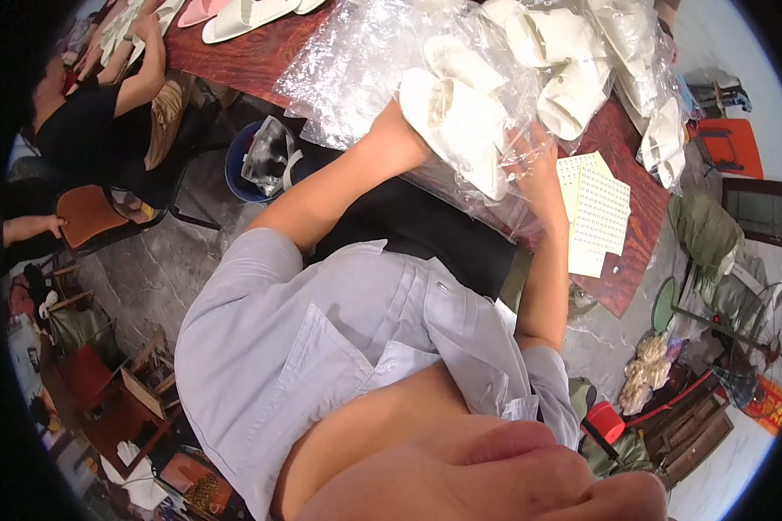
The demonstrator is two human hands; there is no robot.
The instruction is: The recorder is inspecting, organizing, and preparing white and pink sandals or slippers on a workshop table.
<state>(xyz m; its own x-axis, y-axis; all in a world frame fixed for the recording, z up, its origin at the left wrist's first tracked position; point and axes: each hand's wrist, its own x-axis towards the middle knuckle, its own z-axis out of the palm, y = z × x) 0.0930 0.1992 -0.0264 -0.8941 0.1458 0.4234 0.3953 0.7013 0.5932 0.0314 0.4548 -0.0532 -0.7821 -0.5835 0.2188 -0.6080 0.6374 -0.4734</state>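
A white slipper point(467, 130) lies over the table's near edge, tilted, with another white slipper point(462, 65) just behind it. My left hand point(400, 137) is closed on the left side of the near slipper, its fingertips hidden beneath the sole. On the other side, my right hand point(534, 165) grips a clear plastic bag point(520, 156) by the slipper's end; the film and glare blur its fingers. More crinkled clear bags point(339, 78) spread over the table left of the slippers.
Several bagged white slippers point(573, 95) pile up at the right of the red-brown table point(639, 226). Yellow sticker sheets point(601, 213) lie near my right forearm. A blue bin point(245, 165) stands left on the floor. Another person point(91, 113) sits at the far left.
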